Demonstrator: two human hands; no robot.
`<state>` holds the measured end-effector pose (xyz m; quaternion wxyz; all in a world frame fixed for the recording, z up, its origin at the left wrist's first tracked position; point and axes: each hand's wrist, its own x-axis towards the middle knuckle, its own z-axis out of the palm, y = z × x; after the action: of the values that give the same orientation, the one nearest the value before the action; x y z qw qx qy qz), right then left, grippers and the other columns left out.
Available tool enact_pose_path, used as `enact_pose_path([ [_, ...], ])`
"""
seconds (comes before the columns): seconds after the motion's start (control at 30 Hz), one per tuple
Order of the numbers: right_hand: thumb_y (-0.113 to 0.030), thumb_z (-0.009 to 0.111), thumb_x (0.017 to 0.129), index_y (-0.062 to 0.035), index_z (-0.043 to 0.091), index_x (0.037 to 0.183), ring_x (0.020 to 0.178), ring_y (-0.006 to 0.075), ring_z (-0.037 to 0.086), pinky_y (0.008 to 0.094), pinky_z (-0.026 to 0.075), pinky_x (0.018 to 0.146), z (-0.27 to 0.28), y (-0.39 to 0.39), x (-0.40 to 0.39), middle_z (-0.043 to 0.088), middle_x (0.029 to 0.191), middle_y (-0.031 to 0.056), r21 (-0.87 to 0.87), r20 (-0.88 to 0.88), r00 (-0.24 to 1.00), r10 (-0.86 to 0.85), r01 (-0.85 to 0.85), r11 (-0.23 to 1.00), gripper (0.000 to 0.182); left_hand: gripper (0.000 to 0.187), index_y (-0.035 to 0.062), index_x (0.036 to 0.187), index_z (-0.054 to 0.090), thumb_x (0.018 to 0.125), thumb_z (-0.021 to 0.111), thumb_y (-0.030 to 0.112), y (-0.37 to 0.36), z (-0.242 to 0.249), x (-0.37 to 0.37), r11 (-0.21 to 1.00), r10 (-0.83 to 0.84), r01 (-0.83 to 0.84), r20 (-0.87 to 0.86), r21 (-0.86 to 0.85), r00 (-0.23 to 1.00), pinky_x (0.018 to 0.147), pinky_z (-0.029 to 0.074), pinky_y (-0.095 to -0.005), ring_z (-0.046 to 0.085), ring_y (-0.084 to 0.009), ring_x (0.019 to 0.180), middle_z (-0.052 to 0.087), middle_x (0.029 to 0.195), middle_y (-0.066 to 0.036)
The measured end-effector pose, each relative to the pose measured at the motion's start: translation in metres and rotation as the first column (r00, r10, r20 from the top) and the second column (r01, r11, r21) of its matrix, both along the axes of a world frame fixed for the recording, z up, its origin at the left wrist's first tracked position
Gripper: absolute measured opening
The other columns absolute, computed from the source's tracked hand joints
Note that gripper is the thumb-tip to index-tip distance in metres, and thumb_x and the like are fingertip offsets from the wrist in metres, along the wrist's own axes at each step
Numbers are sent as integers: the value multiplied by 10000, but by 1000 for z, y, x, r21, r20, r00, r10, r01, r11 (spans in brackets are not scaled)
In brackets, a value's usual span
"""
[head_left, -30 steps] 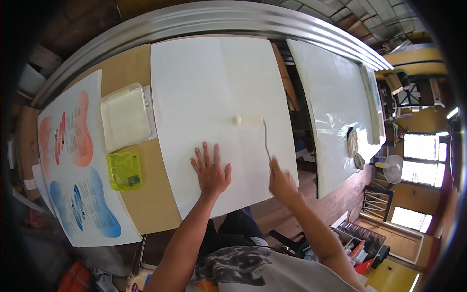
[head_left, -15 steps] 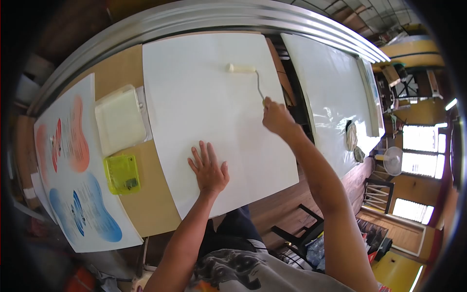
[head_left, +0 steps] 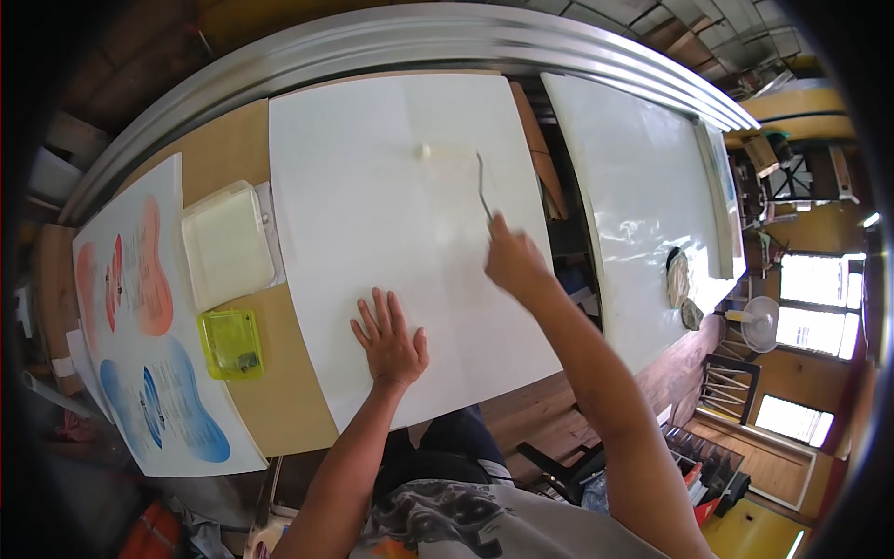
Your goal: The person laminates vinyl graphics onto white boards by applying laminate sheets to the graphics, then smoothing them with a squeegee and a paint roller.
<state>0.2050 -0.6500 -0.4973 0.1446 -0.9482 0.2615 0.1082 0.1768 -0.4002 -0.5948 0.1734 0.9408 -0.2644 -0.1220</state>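
Note:
A large white sheet [head_left: 372,205] lies on the work table in front of me. My left hand [head_left: 391,345] rests flat on its near part, fingers spread. Closed round the handle of a paint roller [head_left: 482,186] is my right hand [head_left: 515,259], over the right side of the sheet. The roller's pale sleeve is blurred by motion and lies on or just above the upper part of the sheet; contact cannot be made out. Left of the sheet stand a white tray [head_left: 226,247] and a yellow-green plastic container [head_left: 231,345] with something small and dark inside.
At the far left lies a printed sheet [head_left: 177,307] with red and blue shapes. To the right is a glossy covered panel [head_left: 633,205] with a roll of tape [head_left: 677,278] on it. Metal rails [head_left: 391,37] run along the back. A fan [head_left: 759,323] and a chair [head_left: 731,387] stand farther right.
My right hand has drawn the paint roller a little toward me and to the left. The left hand stays flat on the sheet. The whole view has shifted slightly.

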Motion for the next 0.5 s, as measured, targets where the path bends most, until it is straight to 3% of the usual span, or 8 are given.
enact_pose_path([
  [0.03, -116, 530, 908, -13, 420, 1317, 838, 511, 630, 572, 511, 723, -5, -9, 28, 641, 845, 305, 36, -11, 1000, -9, 10, 999, 436, 782, -30, 1534, 193, 948, 421, 435, -1, 1, -1, 1000, -8, 8, 1, 0, 1000, 1130, 49, -680, 55, -525, 1462, 96, 1611, -263],
  [0.17, -123, 536, 906, -42, 422, 1310, 868, 513, 636, 593, 500, 762, 6, 0, 6, 646, 847, 301, 56, 40, 999, -30, 28, 998, 427, 783, -31, 1533, 194, 949, 407, 445, -1, 2, 2, 1000, -14, 14, 12, 2, 1000, 1129, 54, -682, 59, -528, 1459, 96, 1609, -268],
  [0.2, -150, 535, 921, -67, 367, 1379, 887, 519, 633, 594, 499, 786, 10, 5, -12, 636, 865, 323, 96, -90, 994, -57, 66, 993, 495, 786, -32, 1532, 195, 949, 405, 452, -1, 0, 1, 1000, -20, 20, 3, 15, 1000, 1129, 55, -681, 59, -528, 1459, 97, 1607, -271],
  [0.23, -164, 544, 909, -23, 329, 1434, 953, 481, 651, 556, 515, 852, 19, 11, -23, 643, 975, 318, 117, -198, 976, -87, 112, 987, 584, 790, -33, 1532, 196, 948, 403, 459, 0, 0, 0, 999, -17, 18, -11, 28, 1000, 1128, 56, -681, 60, -528, 1458, 97, 1606, -274],
  [0.37, -127, 529, 894, -9, 322, 1437, 953, 487, 651, 543, 523, 850, 7, -10, 37, 640, 996, 333, 79, -118, 990, -80, 89, 993, 594, 791, -30, 1530, 204, 948, 400, 468, -3, 1, 1, 998, 2, -1, -8, 63, 1000, 1129, 58, -680, 59, -527, 1459, 104, 1606, -271],
  [0.43, -105, 513, 881, 51, 376, 1393, 1002, 470, 640, 510, 523, 889, -6, -36, 100, 637, 1037, 331, 30, -8, 1000, -12, 12, 999, 552, 786, -27, 1530, 215, 948, 395, 471, -3, -2, -1, 998, 4, -2, -19, 56, 1000, 1132, 54, -676, 61, -523, 1461, 115, 1606, -267],
  [0.5, -83, 532, 862, 63, 504, 1185, 1048, 461, 635, 493, 527, 905, -12, -61, 153, 641, 1065, 321, 21, 30, 999, 35, -36, 999, 356, 787, -24, 1531, 219, 947, 398, 472, -4, -2, 0, 998, 16, -15, -17, 66, 1000, 1133, 51, -673, 64, -521, 1462, 121, 1605, -265],
])
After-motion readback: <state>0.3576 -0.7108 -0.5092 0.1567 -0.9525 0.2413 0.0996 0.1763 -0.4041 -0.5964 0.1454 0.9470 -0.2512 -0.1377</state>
